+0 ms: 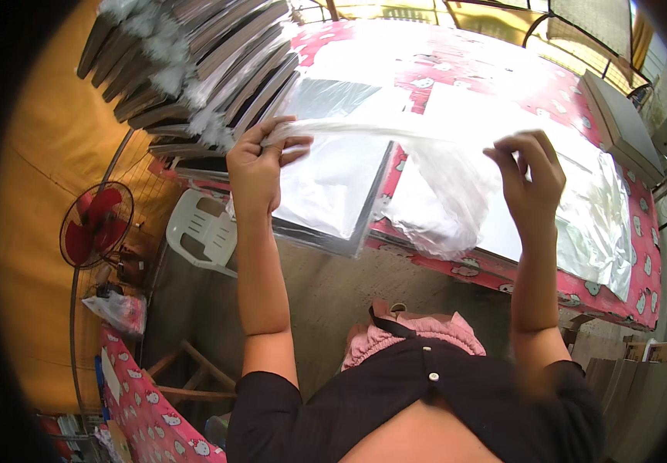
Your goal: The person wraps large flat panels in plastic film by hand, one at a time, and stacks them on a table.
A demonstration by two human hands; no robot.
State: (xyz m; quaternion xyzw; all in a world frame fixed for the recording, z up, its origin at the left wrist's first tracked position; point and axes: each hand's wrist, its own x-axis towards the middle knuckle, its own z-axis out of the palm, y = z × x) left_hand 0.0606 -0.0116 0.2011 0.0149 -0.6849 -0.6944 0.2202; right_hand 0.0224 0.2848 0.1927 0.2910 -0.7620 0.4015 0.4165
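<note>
The work in hand looks like handling a thin, translucent plastic film (454, 202), which hangs above the near part of the table (470, 271) with its upper edge drawn out in a gathered band and its loose body drooping in folds toward the table's front edge. The left grip (258, 168) is closed on one end of that band, the plastic pinched between thumb and fingers. The right grip (532, 179) is raised near the other end, fingers curled toward the thumb; glare washes out the plastic there, so whether it grasps the edge or is just beside it I cannot tell. Beyond the left forearm, a flat, dark-edged panel (325, 189) lies on the table under clear wrap, and a crinkled shiny sheet (609, 231) spreads over the table to the right. Many similar dark-edged panels (194, 69) stand packed together at the far left. My judgement is that the step is opening or straightening the film, perhaps as a wrapper for a panel. The next move would then call for a sure hold at both ends, the edges parted and the folds shaken out, with light tension so that thin plastic does not tear or cling.
</note>
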